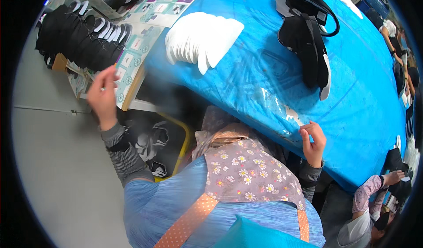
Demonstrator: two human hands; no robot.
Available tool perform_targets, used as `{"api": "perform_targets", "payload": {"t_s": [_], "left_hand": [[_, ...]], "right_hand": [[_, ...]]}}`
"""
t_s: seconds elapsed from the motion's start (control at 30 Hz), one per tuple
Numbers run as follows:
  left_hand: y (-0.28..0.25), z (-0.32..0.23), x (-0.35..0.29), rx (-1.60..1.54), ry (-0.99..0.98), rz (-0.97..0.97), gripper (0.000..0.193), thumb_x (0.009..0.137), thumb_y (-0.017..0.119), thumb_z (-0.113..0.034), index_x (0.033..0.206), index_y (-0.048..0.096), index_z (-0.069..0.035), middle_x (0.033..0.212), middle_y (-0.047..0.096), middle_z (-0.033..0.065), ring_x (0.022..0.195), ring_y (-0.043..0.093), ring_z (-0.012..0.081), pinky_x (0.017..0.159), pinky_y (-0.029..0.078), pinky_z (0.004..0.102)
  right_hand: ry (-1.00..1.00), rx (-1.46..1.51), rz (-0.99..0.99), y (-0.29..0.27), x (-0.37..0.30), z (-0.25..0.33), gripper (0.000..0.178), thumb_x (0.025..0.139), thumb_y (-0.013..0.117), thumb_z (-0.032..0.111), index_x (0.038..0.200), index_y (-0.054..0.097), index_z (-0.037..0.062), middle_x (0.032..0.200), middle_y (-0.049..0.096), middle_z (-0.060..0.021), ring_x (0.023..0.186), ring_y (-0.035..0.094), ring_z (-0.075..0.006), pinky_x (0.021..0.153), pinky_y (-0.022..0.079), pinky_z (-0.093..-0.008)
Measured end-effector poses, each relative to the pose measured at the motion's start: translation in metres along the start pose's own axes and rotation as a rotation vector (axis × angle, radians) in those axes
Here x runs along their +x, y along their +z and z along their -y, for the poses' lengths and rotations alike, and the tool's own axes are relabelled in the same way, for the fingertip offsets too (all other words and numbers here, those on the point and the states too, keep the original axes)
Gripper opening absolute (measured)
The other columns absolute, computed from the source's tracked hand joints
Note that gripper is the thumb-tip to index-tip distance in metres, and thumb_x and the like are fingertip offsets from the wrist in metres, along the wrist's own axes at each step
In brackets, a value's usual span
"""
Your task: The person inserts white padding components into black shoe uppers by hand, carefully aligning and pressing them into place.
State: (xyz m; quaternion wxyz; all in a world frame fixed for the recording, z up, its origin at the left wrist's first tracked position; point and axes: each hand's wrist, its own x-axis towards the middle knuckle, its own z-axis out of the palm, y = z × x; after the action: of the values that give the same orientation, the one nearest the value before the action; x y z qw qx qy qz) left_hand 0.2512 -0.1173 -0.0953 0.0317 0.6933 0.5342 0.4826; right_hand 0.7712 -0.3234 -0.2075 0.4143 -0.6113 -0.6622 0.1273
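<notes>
My left hand (103, 99) is raised at the left, close to a row of black shoe uppers (77, 41) with white edges. Its fingers are lightly bent and apart, and nothing shows in them. Over the near edge of the blue-covered table (264, 63), my right hand (313, 143) hovers with loosely curled fingers and no visible object. A fanned stack of white insole-shaped pieces (200, 36) lies on the blue cover in front of me. Farther right rests a pair of black shoe uppers (304, 41) with straps and white edging, away from both hands.
A printed board (132, 58) with a wooden edge adjoins the table at the left. Below it, a yellow-rimmed dark bin (180, 146) holds grey and white pieces. A co-worker (365, 213) sits at the lower right; other people work along the far right edge.
</notes>
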Motion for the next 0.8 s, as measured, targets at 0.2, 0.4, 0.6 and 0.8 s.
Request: {"api": "perform_targets", "payload": {"t_s": [0.2, 0.4, 0.6, 0.8], "left_hand": [[0.032, -0.067, 0.027, -0.31, 0.655, -0.195, 0.044, 0.104, 0.052, -0.02, 0.065, 0.053, -0.001, 0.052, 0.051, 0.0061, 0.047, 0.05, 0.02, 0.048, 0.04, 0.0293], [0.212, -0.045, -0.022, 0.126, 0.364, 0.292, 0.038, 0.086, 0.078, -0.027, 0.114, 0.065, -0.006, 0.115, 0.066, 0.0124, 0.108, 0.06, 0.0324, 0.089, 0.047, 0.0403], [0.247, -0.037, -0.038, 0.399, 0.237, 0.228, 0.055, 0.08, 0.081, -0.028, 0.128, 0.064, -0.008, 0.13, 0.061, 0.0112, 0.12, 0.054, 0.0341, 0.1, 0.044, 0.0449], [0.257, -0.027, -0.026, 0.313, 0.314, 0.127, 0.037, 0.085, 0.076, -0.021, 0.117, 0.07, -0.005, 0.119, 0.07, 0.0096, 0.111, 0.061, 0.0323, 0.096, 0.046, 0.043]], "right_hand": [[0.004, 0.024, -0.114, 0.018, 0.009, 0.015, 0.014, 0.085, 0.069, -0.005, 0.097, 0.067, 0.0016, 0.098, 0.072, -0.0125, 0.091, 0.067, -0.0325, 0.082, 0.052, -0.0389], [-0.143, -0.089, -0.016, 0.012, 0.024, 0.036, 0.015, 0.082, 0.071, -0.002, 0.096, 0.066, 0.0027, 0.098, 0.07, -0.0128, 0.088, 0.064, -0.034, 0.076, 0.051, -0.041], [0.078, -0.146, -0.008, 0.001, -0.012, 0.017, 0.01, 0.084, 0.072, 0.002, 0.092, 0.066, 0.0038, 0.093, 0.07, -0.0116, 0.086, 0.064, -0.0328, 0.075, 0.051, -0.0416], [0.132, -0.109, -0.051, 0.001, -0.021, 0.014, 0.01, 0.085, 0.072, 0.003, 0.094, 0.067, 0.0043, 0.093, 0.071, -0.0112, 0.088, 0.065, -0.0325, 0.078, 0.051, -0.0415]]}}
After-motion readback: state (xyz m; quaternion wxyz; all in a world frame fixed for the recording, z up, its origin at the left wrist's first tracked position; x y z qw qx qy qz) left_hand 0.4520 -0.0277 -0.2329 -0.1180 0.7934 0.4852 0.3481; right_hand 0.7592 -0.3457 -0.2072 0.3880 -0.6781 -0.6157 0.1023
